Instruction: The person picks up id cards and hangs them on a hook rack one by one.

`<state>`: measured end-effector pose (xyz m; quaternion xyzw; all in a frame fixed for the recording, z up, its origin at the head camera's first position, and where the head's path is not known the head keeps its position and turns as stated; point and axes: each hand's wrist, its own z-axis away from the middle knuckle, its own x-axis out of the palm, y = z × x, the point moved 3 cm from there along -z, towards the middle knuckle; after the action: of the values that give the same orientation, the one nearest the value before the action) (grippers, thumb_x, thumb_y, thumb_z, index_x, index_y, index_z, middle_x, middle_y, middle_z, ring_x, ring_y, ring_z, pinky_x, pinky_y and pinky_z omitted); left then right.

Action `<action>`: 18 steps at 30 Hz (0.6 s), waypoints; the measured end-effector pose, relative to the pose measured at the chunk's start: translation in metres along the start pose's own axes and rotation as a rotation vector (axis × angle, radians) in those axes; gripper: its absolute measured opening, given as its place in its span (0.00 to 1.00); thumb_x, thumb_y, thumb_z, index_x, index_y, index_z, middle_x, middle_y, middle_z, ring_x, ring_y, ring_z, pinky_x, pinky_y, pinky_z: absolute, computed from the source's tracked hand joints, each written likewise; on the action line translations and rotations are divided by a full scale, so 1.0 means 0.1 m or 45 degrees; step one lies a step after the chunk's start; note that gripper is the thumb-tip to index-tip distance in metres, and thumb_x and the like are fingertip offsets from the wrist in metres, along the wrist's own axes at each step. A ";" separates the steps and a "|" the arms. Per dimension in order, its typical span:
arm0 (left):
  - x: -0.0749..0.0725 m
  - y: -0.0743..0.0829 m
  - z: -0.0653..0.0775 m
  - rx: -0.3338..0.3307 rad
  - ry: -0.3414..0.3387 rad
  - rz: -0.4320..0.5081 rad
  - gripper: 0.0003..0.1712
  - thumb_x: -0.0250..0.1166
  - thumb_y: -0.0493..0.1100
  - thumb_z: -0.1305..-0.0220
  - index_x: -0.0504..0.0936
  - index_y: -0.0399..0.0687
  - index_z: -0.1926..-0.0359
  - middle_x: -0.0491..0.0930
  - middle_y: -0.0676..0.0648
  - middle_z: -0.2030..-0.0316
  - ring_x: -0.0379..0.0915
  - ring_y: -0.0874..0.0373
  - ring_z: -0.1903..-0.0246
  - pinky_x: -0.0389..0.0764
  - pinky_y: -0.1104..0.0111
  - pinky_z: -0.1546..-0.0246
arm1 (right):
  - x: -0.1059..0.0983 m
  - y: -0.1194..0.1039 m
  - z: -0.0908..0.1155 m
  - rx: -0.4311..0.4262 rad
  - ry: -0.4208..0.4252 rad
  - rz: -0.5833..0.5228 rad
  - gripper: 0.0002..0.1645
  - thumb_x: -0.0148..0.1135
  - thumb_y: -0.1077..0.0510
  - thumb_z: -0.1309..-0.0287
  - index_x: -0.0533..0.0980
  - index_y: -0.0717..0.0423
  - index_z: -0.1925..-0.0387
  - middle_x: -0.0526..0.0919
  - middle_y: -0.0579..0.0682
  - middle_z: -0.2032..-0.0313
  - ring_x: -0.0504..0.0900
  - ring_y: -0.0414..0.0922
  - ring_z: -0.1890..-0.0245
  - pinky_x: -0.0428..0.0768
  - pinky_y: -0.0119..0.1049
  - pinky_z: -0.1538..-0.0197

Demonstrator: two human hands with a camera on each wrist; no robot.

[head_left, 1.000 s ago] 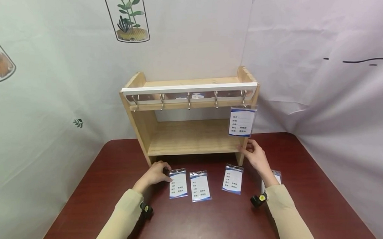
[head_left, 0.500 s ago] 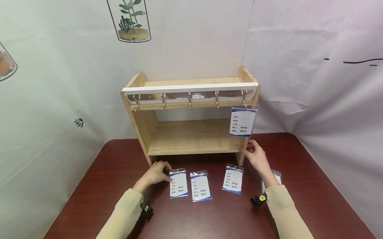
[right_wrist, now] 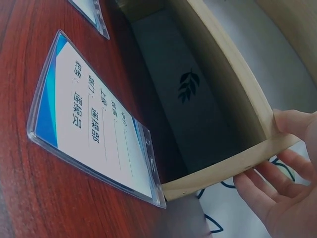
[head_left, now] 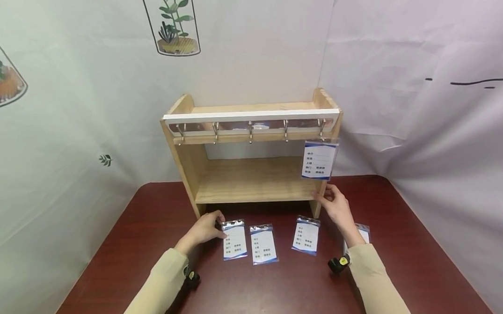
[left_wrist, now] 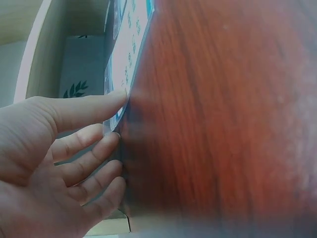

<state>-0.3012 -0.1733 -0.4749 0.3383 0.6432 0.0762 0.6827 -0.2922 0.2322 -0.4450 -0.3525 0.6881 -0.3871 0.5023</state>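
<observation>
My left hand (head_left: 201,228) pinches the top left corner of a clear-sleeved name badge (head_left: 235,244) at the left of a row on the table. In the left wrist view its thumb lies on the badge's face, the index fingertip at the edge below. My right hand (head_left: 337,208) grips the lower right side panel of a wooden shelf rack (head_left: 252,178), thumb inside and fingers outside. Two more badges lie in front of the rack, one beside the left one (head_left: 263,245), another near the right panel (right_wrist: 99,121). From the rightmost hook hangs another badge (head_left: 319,161).
A white rail with several metal hooks (head_left: 250,131) runs across the rack's front. Beneath the right wrist lies a partly hidden badge (head_left: 364,232). The dark red table (head_left: 257,292) meets a printed white cloth (head_left: 400,99) behind and at the sides.
The top edge of the badge at my left hand has risen very slightly. My right hand keeps its grip on the rack; the view has shifted a little.
</observation>
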 end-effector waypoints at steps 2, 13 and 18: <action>0.00 0.01 0.01 0.000 -0.002 0.022 0.25 0.82 0.35 0.57 0.77 0.41 0.61 0.81 0.46 0.66 0.75 0.54 0.65 0.77 0.60 0.61 | 0.00 0.00 -0.01 -0.005 0.001 -0.021 0.35 0.67 0.47 0.34 0.69 0.62 0.35 0.80 0.67 0.44 0.80 0.60 0.45 0.78 0.53 0.44; -0.01 0.02 0.06 0.043 -0.055 0.236 0.24 0.79 0.31 0.55 0.73 0.39 0.60 0.78 0.48 0.69 0.77 0.57 0.67 0.80 0.65 0.63 | 0.01 0.00 -0.02 -0.010 -0.004 -0.046 0.35 0.67 0.48 0.34 0.68 0.62 0.34 0.79 0.68 0.43 0.80 0.60 0.43 0.78 0.53 0.44; -0.04 0.07 0.10 0.077 -0.051 0.330 0.23 0.76 0.30 0.52 0.73 0.37 0.59 0.78 0.47 0.68 0.78 0.58 0.67 0.81 0.66 0.66 | 0.01 0.00 -0.01 0.002 -0.007 -0.053 0.35 0.67 0.48 0.34 0.68 0.62 0.34 0.78 0.68 0.42 0.79 0.60 0.42 0.78 0.54 0.43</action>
<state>-0.2898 -0.1740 -0.4683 0.4403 0.5824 0.1375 0.6694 -0.2928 0.2317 -0.4448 -0.3674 0.6789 -0.3972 0.4964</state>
